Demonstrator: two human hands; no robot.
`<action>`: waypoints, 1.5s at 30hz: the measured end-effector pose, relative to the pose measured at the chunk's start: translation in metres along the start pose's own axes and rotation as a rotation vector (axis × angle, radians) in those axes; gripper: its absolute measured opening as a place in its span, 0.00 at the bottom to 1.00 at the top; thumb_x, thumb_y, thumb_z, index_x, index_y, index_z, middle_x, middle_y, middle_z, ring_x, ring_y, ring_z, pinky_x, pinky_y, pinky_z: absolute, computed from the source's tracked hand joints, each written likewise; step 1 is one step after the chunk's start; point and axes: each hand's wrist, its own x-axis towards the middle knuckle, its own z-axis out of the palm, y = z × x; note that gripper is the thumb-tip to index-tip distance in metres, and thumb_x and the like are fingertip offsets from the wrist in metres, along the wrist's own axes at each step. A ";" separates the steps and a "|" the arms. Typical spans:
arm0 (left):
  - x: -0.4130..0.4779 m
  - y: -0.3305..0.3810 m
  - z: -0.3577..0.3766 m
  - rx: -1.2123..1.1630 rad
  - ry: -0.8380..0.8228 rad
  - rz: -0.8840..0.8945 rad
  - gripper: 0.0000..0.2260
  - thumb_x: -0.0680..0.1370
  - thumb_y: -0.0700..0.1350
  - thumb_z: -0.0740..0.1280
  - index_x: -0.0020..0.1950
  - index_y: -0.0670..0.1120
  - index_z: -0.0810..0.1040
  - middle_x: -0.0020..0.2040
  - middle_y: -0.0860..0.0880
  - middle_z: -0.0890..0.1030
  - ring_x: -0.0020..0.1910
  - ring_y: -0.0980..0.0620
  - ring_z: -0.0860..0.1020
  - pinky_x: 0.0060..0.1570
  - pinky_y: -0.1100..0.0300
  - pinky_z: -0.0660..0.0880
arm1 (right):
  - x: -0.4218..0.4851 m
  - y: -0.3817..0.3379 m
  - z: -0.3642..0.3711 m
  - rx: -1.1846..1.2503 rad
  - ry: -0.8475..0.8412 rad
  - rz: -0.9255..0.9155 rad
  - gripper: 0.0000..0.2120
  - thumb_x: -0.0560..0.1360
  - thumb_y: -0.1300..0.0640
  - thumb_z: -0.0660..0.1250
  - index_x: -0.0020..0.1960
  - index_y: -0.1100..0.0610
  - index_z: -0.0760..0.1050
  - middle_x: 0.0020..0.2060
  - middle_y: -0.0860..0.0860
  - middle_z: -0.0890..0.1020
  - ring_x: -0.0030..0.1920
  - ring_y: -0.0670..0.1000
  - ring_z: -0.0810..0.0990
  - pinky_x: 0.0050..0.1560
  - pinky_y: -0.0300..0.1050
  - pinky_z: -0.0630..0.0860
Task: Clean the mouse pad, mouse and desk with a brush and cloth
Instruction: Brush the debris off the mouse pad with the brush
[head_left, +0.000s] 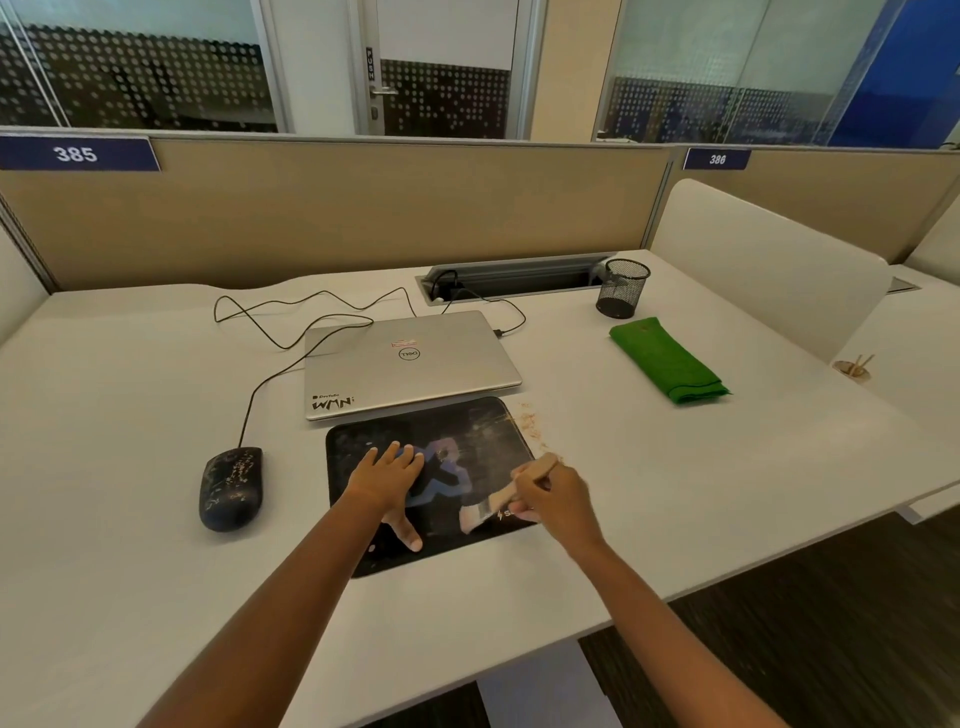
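Note:
A black mouse pad (467, 431) with a blue-purple print lies on the white desk (649, 493) in front of me. My left hand (387, 475) presses flat on the pad's left half, fingers spread. My right hand (553, 496) grips the wooden handle of a small brush (493, 501), whose pale bristles touch the pad near its lower right corner. Brownish crumbs (530, 418) lie on the desk by the pad's upper right edge. A black wired mouse (231, 488), smeared with pale marks, sits left of the pad. A folded green cloth (667, 361) lies at the right.
A shut silver laptop (408, 361) lies just behind the pad, its cable and the mouse cable running to a desk cable tray (511, 278). A black mesh pen cup (622, 288) stands behind the cloth. Beige partitions (363, 208) close the back; the desk edge runs near right.

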 end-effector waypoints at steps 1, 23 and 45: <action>0.000 0.000 0.000 0.004 0.003 0.001 0.52 0.69 0.59 0.72 0.77 0.44 0.41 0.79 0.45 0.43 0.77 0.44 0.40 0.74 0.47 0.39 | 0.002 0.003 -0.012 -0.016 0.031 -0.003 0.08 0.76 0.62 0.64 0.51 0.65 0.77 0.39 0.58 0.82 0.34 0.49 0.81 0.40 0.41 0.81; -0.002 0.005 -0.004 0.013 -0.014 -0.003 0.51 0.69 0.58 0.72 0.77 0.43 0.41 0.78 0.45 0.43 0.77 0.44 0.40 0.75 0.47 0.40 | 0.013 -0.012 0.008 -0.052 -0.015 -0.177 0.08 0.77 0.60 0.63 0.52 0.63 0.77 0.43 0.55 0.81 0.38 0.49 0.81 0.34 0.26 0.76; -0.001 0.002 -0.002 0.016 -0.023 -0.004 0.52 0.70 0.59 0.72 0.77 0.43 0.39 0.78 0.45 0.41 0.77 0.44 0.38 0.74 0.47 0.38 | 0.036 -0.017 0.016 0.061 -0.048 -0.034 0.09 0.77 0.61 0.63 0.55 0.64 0.76 0.48 0.61 0.82 0.39 0.50 0.81 0.39 0.33 0.79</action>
